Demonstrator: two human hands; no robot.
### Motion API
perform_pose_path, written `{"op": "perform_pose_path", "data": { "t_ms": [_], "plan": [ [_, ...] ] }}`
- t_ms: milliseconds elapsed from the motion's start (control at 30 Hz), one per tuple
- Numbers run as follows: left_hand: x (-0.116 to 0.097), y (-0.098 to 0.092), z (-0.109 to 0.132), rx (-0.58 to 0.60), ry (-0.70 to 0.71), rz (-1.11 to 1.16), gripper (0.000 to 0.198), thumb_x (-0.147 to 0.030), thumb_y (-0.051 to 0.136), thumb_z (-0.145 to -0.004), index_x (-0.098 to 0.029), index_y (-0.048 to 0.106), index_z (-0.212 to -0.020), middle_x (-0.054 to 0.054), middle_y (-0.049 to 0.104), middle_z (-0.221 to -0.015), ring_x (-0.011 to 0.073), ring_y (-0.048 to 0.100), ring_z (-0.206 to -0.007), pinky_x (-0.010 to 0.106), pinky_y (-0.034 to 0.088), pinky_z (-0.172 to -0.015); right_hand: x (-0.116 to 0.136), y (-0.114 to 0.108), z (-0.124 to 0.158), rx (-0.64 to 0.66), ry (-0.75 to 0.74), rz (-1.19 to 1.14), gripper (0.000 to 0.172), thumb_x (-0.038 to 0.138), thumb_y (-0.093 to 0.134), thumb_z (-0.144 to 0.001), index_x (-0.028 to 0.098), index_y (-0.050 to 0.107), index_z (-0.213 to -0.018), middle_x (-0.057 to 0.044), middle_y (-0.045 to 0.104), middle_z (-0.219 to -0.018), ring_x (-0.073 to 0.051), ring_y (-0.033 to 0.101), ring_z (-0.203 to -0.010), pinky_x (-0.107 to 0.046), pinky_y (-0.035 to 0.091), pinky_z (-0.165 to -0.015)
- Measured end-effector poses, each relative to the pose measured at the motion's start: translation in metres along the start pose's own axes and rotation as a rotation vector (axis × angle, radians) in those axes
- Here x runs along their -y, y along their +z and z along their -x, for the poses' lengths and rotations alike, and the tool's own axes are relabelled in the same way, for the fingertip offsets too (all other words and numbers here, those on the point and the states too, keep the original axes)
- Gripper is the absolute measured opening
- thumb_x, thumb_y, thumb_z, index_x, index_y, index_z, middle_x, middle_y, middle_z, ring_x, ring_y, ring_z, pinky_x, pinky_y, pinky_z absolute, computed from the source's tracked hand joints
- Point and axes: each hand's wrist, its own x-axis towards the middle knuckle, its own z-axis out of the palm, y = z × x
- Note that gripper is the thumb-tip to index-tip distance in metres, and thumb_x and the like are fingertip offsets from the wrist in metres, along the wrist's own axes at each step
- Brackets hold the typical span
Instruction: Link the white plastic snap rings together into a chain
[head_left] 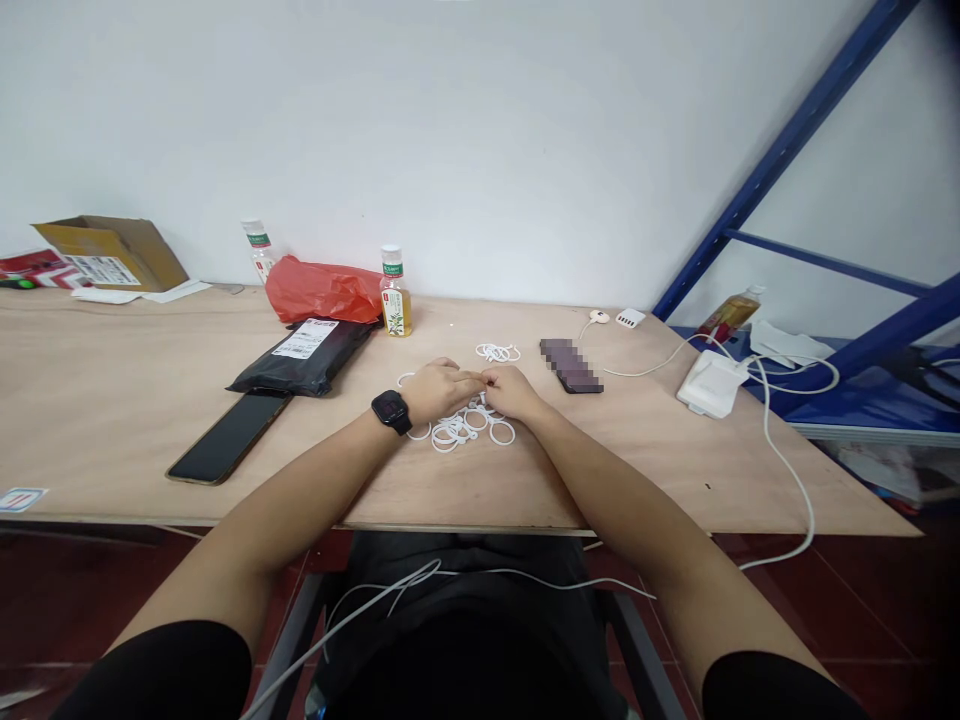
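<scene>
My left hand (pixel 441 389), with a black watch on its wrist, reaches in from the left, fingers pressed together and pointing right. Its fingertips meet my right hand (pixel 513 391), whose fingers are curled in a pinch. What the two hold between them is hidden by the fingers. Just below lies a loose pile of thin white plastic rings (pixel 448 432) with small tabs, some partly covered by my left hand. Beyond the hands is a smaller bunch of white rings (pixel 498 352), lying apart from the pile.
Left are a black phone (pixel 227 440), a black parcel (pixel 304 358), a red plastic bag (pixel 324 290) and a drink bottle (pixel 394 292). Another phone (pixel 571 366) lies right, near a white charger (pixel 709 383) with cables. An open cardboard box (pixel 120 255) stands far left; blue metal framing (pixel 780 165) rises right.
</scene>
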Motion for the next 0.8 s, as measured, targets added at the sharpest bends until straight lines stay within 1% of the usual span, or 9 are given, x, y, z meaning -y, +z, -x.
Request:
{"op": "perform_pose_path", "data": {
  "t_ms": [300,600,700,800],
  "plan": [
    [0.0001,0.0011,0.0001,0.0,0.04,-0.009,0.026,-0.025,0.042,-0.099,-0.021,0.064,-0.114,0.008,0.07,-0.121,0.0161,0.068,-0.1,0.035,0.044,-0.094,0.0002,-0.0018,0.0007,0.037,0.005,0.101,0.017,0.017,0.054,-0.074,0.018,0.071,-0.07,-0.004,0.069,-0.072,-0.016,0.056,-0.067,-0.026,0.027,-0.058],
    [-0.0022,0.0011,-0.003,0.034,0.027,-0.009,0.023,-0.023,0.044,-0.099,-0.023,0.064,-0.11,0.006,0.07,-0.12,0.0156,0.067,-0.098,0.036,0.039,-0.097,0.0015,-0.0029,0.0016,0.046,0.003,0.087,0.016,0.018,0.054,-0.074,0.018,0.068,-0.066,-0.004,0.069,-0.071,-0.016,0.057,-0.067,-0.025,0.029,-0.058],
    [-0.0042,-0.0014,-0.0046,0.049,0.007,-0.035,0.023,-0.024,0.043,-0.099,-0.023,0.064,-0.11,0.006,0.069,-0.12,0.0163,0.065,-0.1,0.037,0.037,-0.099,0.0004,-0.0033,0.0005,0.026,0.0,0.056,0.014,0.019,0.054,-0.074,0.018,0.066,-0.067,-0.004,0.069,-0.072,-0.015,0.057,-0.069,-0.024,0.03,-0.06],
    [-0.0066,-0.0039,-0.006,0.046,-0.005,-0.077,0.024,-0.026,0.044,-0.098,-0.023,0.063,-0.113,0.007,0.068,-0.117,0.0178,0.063,-0.1,0.038,0.037,-0.098,-0.0018,-0.0033,-0.0009,-0.02,0.039,-0.006,0.013,0.021,0.056,-0.072,0.017,0.063,-0.062,-0.002,0.065,-0.067,-0.014,0.053,-0.065,-0.023,0.03,-0.058]
  ]
}}
